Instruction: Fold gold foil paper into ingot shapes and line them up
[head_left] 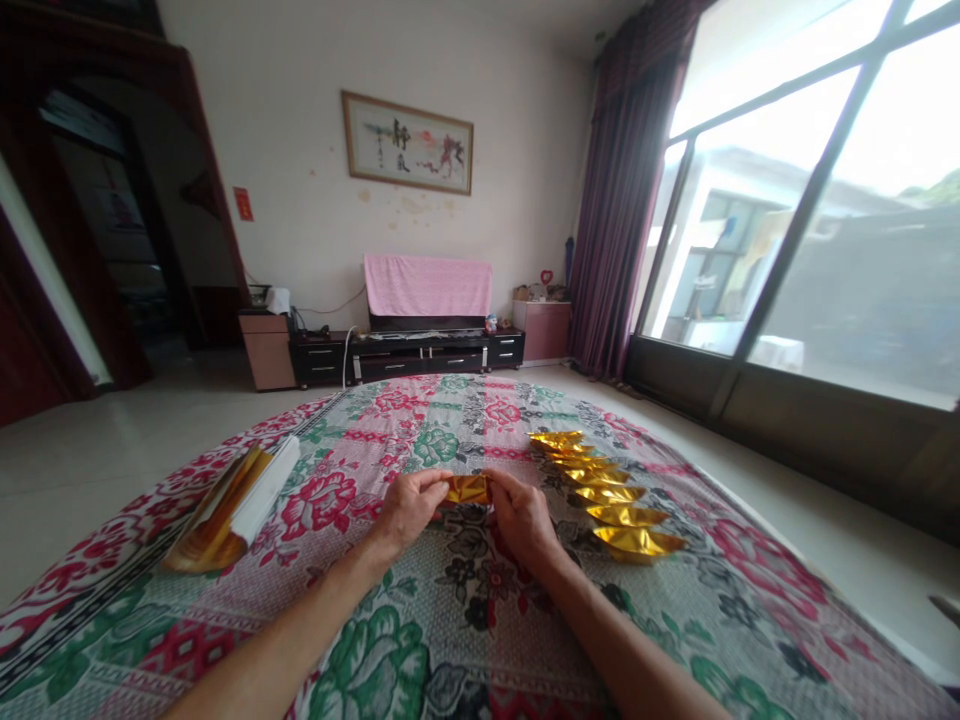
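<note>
A small folded piece of gold foil paper (469, 489) is held over the middle of the patterned cloth. My left hand (411, 508) pinches its left end between thumb and fingers. At its right end, my right hand (523, 515) grips it the same way. To the right of my hands runs a row of several boat-shaped gold foil pieces, the nearest (639, 543) being the largest in view. A stack of gold paper (217, 515) with a white sheet (266, 487) lies at the left.
The floral cloth (375, 650) covers a round-edged table. Beyond it stand a low black cabinet (420, 362) and a screen under a pink cloth (427, 285). Purple curtains (619, 200) and large windows are on the right, a doorway on the left.
</note>
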